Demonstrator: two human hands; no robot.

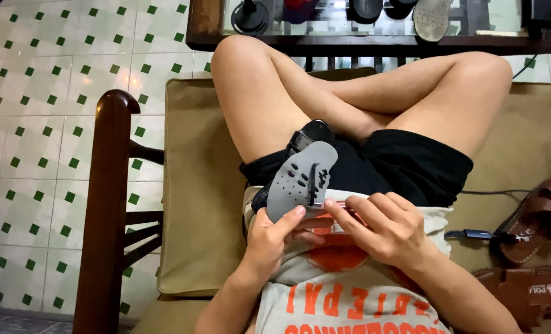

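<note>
I sit cross-legged on a cushioned wooden chair. My left hand (274, 238) grips a grey shoe insole (300, 179) with several small holes, thumb pressed on its near end. A black sandal (306, 139) lies under the insole, over my lap. My right hand (377, 226) pinches a thin black strap at the insole's lower edge, fingers curled around it. The strap threads up through a slot in the insole.
A tan seat cushion (195, 185) and dark wooden armrest (105, 204) are at my left. Brown leather sandals (535, 216) and a black cable lie on the cushion at my right. A glass-topped table (374, 28) with soles and dark items stands ahead. Tiled floor at left.
</note>
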